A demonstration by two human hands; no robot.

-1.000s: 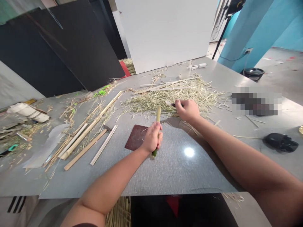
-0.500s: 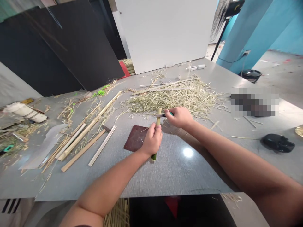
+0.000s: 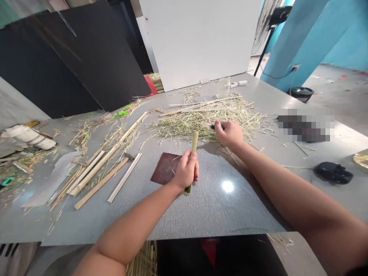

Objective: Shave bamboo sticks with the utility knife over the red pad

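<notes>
My left hand (image 3: 187,170) is closed around a short bamboo stick (image 3: 195,142), pale at its upper end and green at the lower end below my fist. My right hand (image 3: 230,133) grips a knife (image 3: 212,127) with a dark and green handle; its blade points left over the shavings, apart from the stick. Under and left of my left hand lies a dark red-brown sheet (image 3: 163,168), likely sandpaper, flat on the table. A wide heap of pale bamboo shavings (image 3: 184,124) spreads behind both hands.
At left lie a hammer (image 3: 106,182), a split bamboo strip (image 3: 126,176) and longer bamboo pieces (image 3: 115,147). A clear cup (image 3: 223,89) stands behind the heap. On the right are a black object (image 3: 333,172) and a pixelated patch. The grey table's (image 3: 161,226) front edge is near me.
My right hand has moved the knife off the bamboo stick, up and to the right. My left hand keeps the stick in nearly the same place, tilted slightly more to the right.
</notes>
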